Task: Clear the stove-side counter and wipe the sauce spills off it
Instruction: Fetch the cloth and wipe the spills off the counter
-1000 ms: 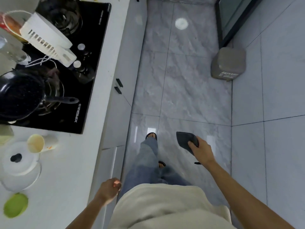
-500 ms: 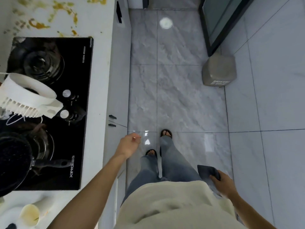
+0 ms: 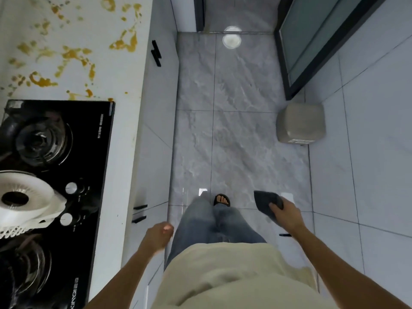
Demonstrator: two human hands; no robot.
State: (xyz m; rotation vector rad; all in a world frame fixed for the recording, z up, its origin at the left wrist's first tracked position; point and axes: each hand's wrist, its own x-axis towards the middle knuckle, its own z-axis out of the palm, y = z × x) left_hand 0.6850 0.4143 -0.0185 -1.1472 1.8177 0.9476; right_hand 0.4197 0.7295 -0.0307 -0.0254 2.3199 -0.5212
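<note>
Yellow-brown sauce spills [image 3: 73, 53] are spattered over the white counter [image 3: 124, 70] beyond the black gas stove [image 3: 55, 175], at the upper left. My right hand [image 3: 284, 214] grips a dark grey cloth [image 3: 265, 202] out over the floor, well to the right of the counter. My left hand [image 3: 159, 236] hangs loosely curled and holds nothing, just off the counter's front edge beside the cabinet doors.
A white round vented appliance [image 3: 24, 201] lies on the stove over the knobs. White cabinets with black handles [image 3: 156, 53] run along the counter front. A beige bin [image 3: 301, 122] stands on the grey tiled floor by a dark-framed glass door [image 3: 312, 41].
I have walked forward along the counter, so the spills have come into fuller view. My right hand swung forward with the cloth; my left hand dropped back slightly.
</note>
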